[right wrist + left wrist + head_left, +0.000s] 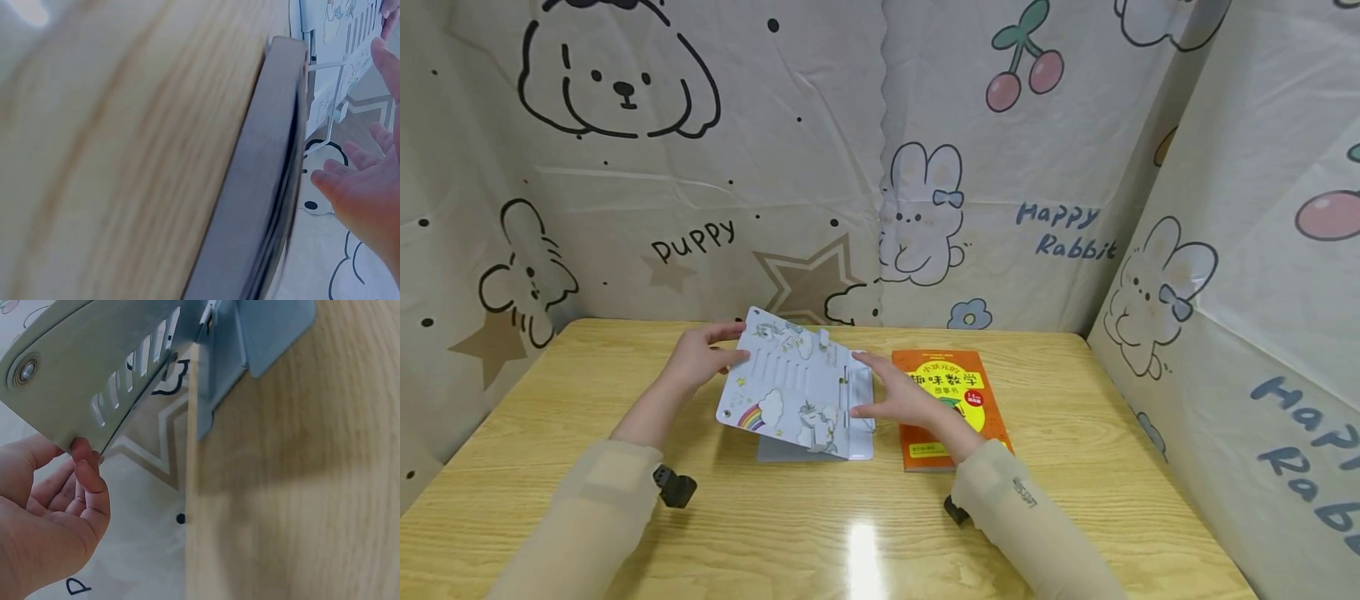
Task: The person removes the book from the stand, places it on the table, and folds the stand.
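A white book stand printed with unicorns and a rainbow is partly unfolded on the table. Its slotted back panel tilts up toward the left, above a flat base. My left hand pinches the panel's outer edge between thumb and fingers, as the left wrist view shows close up. At the stand's hinge side, my right hand has its fingers spread, fingertips right at the edge. In the right wrist view a white wire holder shows near that right hand.
An orange book with a yellow circle on its cover lies right of the stand, partly under my right forearm. The wooden table ends at a back wall hung with printed cloth; more cloth hangs on both sides.
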The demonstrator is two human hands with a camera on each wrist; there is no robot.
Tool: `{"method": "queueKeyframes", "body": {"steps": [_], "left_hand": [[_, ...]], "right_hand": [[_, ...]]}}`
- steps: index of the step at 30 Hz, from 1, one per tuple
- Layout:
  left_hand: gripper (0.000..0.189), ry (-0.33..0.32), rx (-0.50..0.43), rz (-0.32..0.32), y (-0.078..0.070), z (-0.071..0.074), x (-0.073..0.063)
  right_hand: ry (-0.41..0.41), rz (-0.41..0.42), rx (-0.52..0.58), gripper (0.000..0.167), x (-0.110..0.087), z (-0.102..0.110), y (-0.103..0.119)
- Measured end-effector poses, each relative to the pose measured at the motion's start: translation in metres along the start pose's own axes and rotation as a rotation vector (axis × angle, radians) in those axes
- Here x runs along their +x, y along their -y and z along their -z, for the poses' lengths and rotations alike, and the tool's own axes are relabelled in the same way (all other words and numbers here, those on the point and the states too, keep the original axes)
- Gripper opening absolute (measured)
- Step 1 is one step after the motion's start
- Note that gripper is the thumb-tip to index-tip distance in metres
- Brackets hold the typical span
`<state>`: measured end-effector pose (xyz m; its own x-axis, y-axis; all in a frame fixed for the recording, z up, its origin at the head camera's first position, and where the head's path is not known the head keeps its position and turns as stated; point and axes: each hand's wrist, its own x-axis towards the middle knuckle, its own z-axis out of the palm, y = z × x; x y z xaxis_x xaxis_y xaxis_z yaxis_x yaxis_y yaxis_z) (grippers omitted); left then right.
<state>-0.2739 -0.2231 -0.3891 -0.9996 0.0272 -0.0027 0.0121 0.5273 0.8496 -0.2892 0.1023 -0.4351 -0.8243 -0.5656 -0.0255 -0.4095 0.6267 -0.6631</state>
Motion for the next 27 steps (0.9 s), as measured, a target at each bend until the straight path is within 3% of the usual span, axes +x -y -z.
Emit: {"method": "queueKeyframes", "body": {"steps": [17, 27], "left_hand": [[0.056, 0.017, 0.012, 0.033, 0.032, -0.002, -0.003], [0.061, 0.092, 0.042, 0.057, 0.046, -0.001, -0.005]], "right_hand": [[0.068, 0.011, -0.086, 0.096, 0.006, 0.000, -0.001], [0.098, -0.029, -0.114, 0.098, 0.011, 0.000, -0.002]]}}
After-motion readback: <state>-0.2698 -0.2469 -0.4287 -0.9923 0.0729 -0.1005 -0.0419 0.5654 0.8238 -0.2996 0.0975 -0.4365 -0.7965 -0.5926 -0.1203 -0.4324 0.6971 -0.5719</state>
